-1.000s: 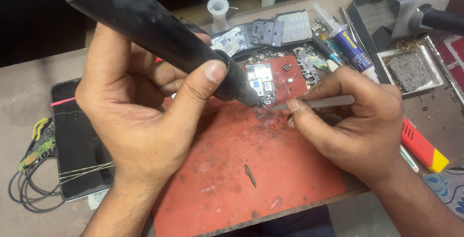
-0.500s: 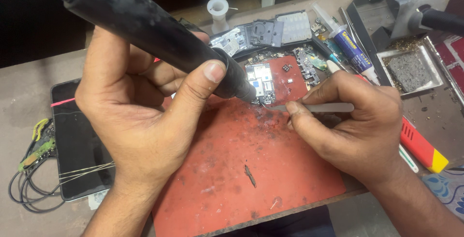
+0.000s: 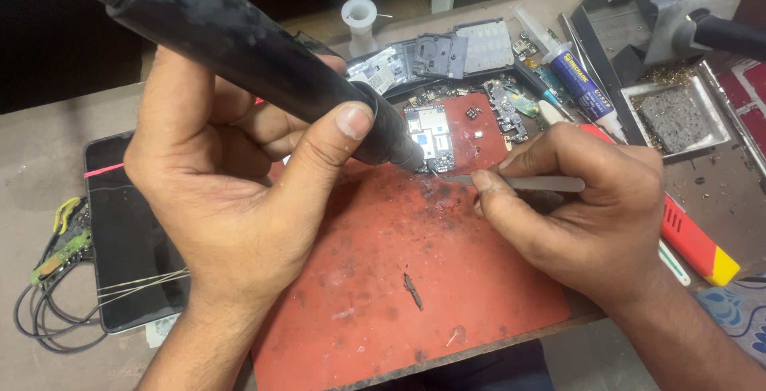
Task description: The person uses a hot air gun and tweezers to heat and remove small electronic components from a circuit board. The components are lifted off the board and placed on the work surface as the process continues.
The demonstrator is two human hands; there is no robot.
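While the left hand (image 3: 231, 199) wraps its fingers and thumb tight around a thick black hot-air wand (image 3: 263, 64), its nozzle points down at a small circuit board (image 3: 431, 136) lying at the upper edge of a stained red work mat (image 3: 415, 279). Opposite it, the right hand (image 3: 590, 199) pinches a pair of metal tweezers (image 3: 519, 182) between thumb and forefinger, their thin tips reaching the board's lower edge, right beside the nozzle. Both grips are closed firmly on their tools.

Just left of the mat, a dark phone (image 3: 128, 231) lies face up on the bench, with a tangle of black wires and a small green part (image 3: 56, 255) at its far side. Behind the board sit loose phone parts and metal shields (image 3: 431, 56), and a small white spool (image 3: 359, 17) stands beyond them. To the right are a tube of glue with a blue label (image 3: 578, 80), a metal tray holding a grey sponge (image 3: 678, 120), a grey metal tool stand (image 3: 654, 8), and a red and yellow handle (image 3: 698, 243) partly hidden by the right hand.
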